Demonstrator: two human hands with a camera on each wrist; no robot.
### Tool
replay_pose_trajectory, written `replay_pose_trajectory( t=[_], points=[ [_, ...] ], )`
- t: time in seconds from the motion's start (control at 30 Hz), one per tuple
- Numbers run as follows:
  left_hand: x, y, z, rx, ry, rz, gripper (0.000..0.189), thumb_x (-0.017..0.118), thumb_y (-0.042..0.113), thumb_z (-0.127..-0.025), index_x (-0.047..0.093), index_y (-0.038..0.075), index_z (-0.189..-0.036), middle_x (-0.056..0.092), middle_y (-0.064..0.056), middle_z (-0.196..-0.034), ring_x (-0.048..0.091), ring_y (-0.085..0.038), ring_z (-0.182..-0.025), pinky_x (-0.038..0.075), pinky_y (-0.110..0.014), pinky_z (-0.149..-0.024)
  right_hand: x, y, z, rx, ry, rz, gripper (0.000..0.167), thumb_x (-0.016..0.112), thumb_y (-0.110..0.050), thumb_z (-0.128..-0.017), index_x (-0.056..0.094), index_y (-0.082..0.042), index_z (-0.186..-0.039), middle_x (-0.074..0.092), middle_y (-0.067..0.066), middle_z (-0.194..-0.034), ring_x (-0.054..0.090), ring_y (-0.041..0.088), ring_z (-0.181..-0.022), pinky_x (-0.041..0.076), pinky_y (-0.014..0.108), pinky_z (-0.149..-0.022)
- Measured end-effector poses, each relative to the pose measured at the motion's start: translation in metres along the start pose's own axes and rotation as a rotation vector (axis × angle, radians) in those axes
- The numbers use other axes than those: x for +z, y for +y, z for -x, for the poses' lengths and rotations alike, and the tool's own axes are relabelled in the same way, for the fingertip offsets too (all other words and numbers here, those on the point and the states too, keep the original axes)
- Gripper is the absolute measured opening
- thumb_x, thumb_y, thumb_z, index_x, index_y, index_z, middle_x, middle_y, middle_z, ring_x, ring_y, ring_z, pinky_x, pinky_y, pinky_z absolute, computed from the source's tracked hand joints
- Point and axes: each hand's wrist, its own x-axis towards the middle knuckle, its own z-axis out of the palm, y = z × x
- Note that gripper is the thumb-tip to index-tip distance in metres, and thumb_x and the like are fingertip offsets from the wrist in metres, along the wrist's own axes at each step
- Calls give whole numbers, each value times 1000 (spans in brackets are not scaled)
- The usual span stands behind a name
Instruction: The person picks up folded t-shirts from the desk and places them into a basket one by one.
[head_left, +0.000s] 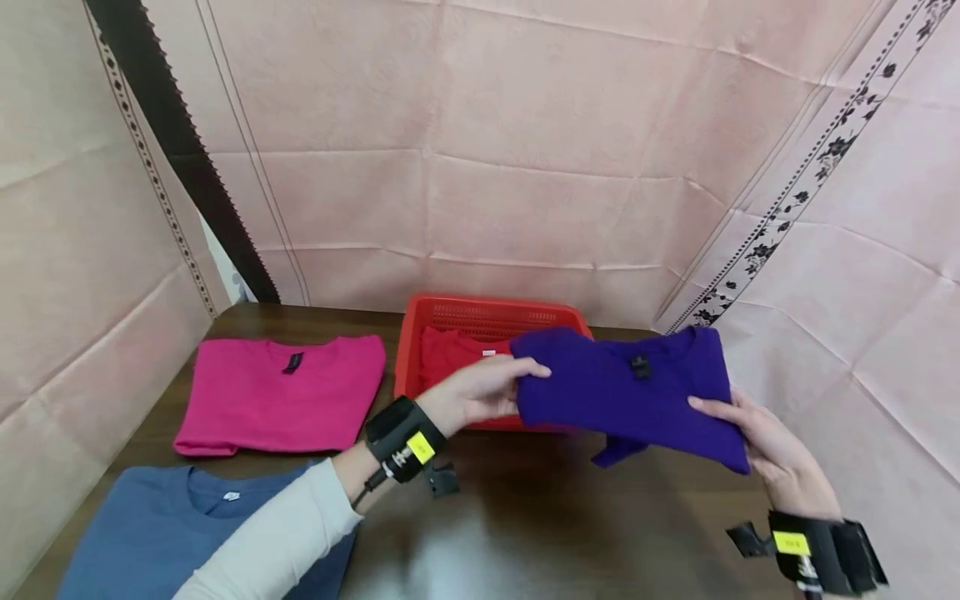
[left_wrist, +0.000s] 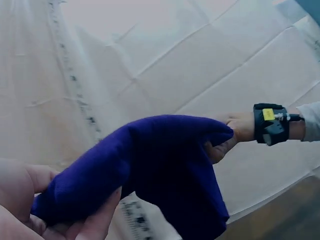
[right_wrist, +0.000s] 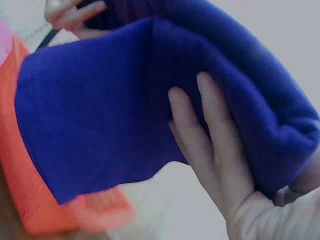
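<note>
A folded purple T-shirt (head_left: 622,392) is held up between both hands, overlapping the right part of the red basket (head_left: 408,358) in the head view. My left hand (head_left: 487,387) grips its left end, thumb on top and fingers beneath. At the other end my right hand (head_left: 772,450) pinches the shirt, thumb over the front; the right wrist view shows its fingers (right_wrist: 220,130) spread along the underside. A loose flap of the purple cloth (left_wrist: 195,200) hangs down below the fold. Inside the basket lies a red T-shirt (head_left: 453,354), partly hidden by the left hand and the purple shirt.
On the brown table (head_left: 480,517), a folded pink T-shirt (head_left: 285,392) lies left of the basket. A blue T-shirt (head_left: 180,517) lies nearer, partly under the left sleeve (head_left: 277,533). Pale cloth curtains (head_left: 525,167) enclose the table at the back and sides.
</note>
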Motion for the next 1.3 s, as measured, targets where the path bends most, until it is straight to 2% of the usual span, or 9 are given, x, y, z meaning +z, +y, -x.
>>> replay_pose_trajectory(
  t=[0.07, 0.2, 0.33, 0.57, 0.77, 0.87, 1.03, 1.2, 1.3],
  points=[
    [-9, 15, 3, 24, 48, 11, 28, 55, 11, -101, 60, 5, -128, 71, -3, -104, 69, -16, -92, 58, -30, -81, 12, -10, -19, 11, 52, -3, 40, 46, -1, -106, 44, -18, -142, 72, 8, -111, 74, 16, -87, 60, 24, -70],
    [-31, 40, 6, 57, 132, 39, 13, 56, 13, -101, 68, 9, -103, 74, -2, -90, 70, -14, -81, 57, -27, -74, 34, -23, -57, 68, 152, 56, 69, 57, -7, -103, 18, -13, -160, 72, 1, -112, 72, 11, -85, 59, 22, -70],
    [-61, 54, 6, 68, 188, 50, 21, 55, 15, -101, 72, 12, -89, 74, -1, -84, 71, -12, -76, 58, -25, -72, 46, -24, -99, 110, 194, 80, 70, 62, -11, -101, 22, -11, -158, 73, 0, -105, 71, 9, -81, 57, 20, -68],
    [-118, 56, -2, 66, 281, 12, 23, 53, 11, -101, 65, 12, -82, 72, 3, -77, 68, -8, -71, 55, -21, -66, 55, -1, -170, 162, 160, 4, 70, 60, -6, -101, 20, -10, -159, 70, 4, -112, 73, 16, -96, 59, 30, -83],
    [-145, 47, -9, 75, 379, -47, 21, 52, 10, -99, 62, 10, -80, 69, 4, -71, 66, -6, -66, 54, -20, -62, 56, 27, -210, 203, 110, 37, 62, 53, -5, -104, 23, -12, -158, 71, 0, -105, 71, 14, -91, 60, 29, -79],
    [-151, 39, -18, 69, 423, -192, 14, 53, 12, -97, 61, 3, -104, 69, 1, -85, 66, -8, -73, 54, -21, -67, 49, 40, -218, 229, 133, 108, 65, 52, -8, -105, 19, -14, -161, 66, 5, -122, 67, 17, -103, 57, 33, -87],
    [-150, 27, -28, 25, 460, -475, 53, 53, 13, -99, 34, -8, -144, 57, -14, -119, 64, -17, -93, 56, -27, -79, 39, 58, -221, 268, 156, 197, 69, 49, -9, -106, 13, -17, -164, 30, 19, -161, 48, 30, -131, 39, 51, -114],
    [-138, 17, -36, -5, 488, -743, 54, 51, 8, -102, 30, -14, -147, 45, -29, -143, 55, -34, -122, 50, -41, -102, 37, 64, -220, 252, 184, 292, 69, 46, 0, -104, 14, -11, -163, 30, 23, -161, 42, 38, -139, 35, 55, -116],
    [-134, 12, -40, -5, 518, -1012, 36, 53, 8, -102, 48, -14, -131, 56, -25, -124, 57, -30, -108, 49, -36, -94, 39, 67, -222, 211, 203, 459, 71, 47, 4, -101, 12, -5, -162, 29, 26, -160, 34, 42, -144, 31, 57, -117]
  ],
)
